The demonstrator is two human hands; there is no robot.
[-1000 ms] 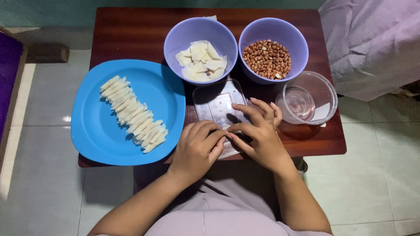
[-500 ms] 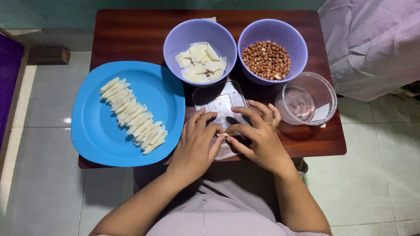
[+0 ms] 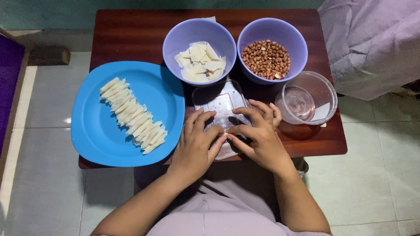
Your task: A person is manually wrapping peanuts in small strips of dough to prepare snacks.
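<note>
My left hand (image 3: 195,144) and right hand (image 3: 258,137) sit close together at the near edge of the table (image 3: 131,35), fingertips meeting over a clear plastic lid (image 3: 221,102) that lies flat as a work surface. Between the fingertips I can just make out something small and pale, probably a folded wrapper piece, pinched from both sides; it is too covered for me to say how tightly either hand closes on it, though both are curled in rather than spread flat. The lid keeps the work off the wood, I judge.

To the left, a blue plate (image 3: 92,131) overhangs the table's near left edge and carries a neat diagonal row of pale rolled pieces (image 3: 131,116), laid side by side so that they touch but do not pile up. On the far side, just beyond the lid, a lilac bowl (image 3: 175,43) holds cut square wrappers (image 3: 200,63), and a second lilac bowl (image 3: 297,43) to its right holds peanuts (image 3: 267,59), both within easy reach. To the right, a clear bowl (image 3: 326,94) stands beside my right hand. Grey cloth (image 3: 376,48) lies off the far right corner.
</note>
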